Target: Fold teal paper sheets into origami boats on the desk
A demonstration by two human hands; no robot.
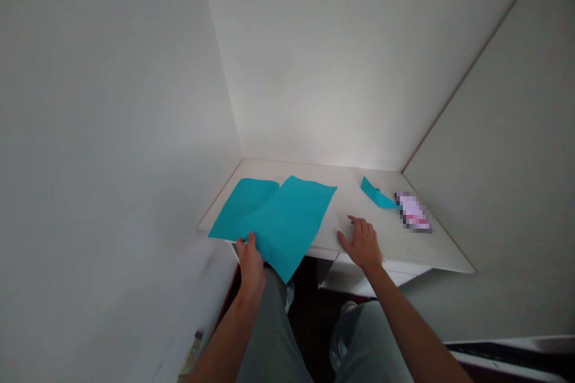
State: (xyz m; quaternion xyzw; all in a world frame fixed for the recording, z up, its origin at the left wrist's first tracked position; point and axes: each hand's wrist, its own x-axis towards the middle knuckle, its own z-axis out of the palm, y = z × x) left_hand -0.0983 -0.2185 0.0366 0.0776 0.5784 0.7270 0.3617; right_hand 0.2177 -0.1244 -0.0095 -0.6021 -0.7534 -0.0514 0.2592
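My left hand pinches the near edge of a teal sheet of paper, thumb on top. The sheet has a crease down its middle and a small notch at its far edge. Its near right corner hangs past the desk's front edge, over my lap. To the right, my right hand rests at the front of the white desk, fingers apart and holding nothing. Beyond that hand lies a folded teal paper boat.
A phone-like item, its screen pixelated, lies at the desk's right, touching or close to the paper boat's tip. White walls enclose the desk at left, back and right. A drawer sits under the desk front, above my legs.
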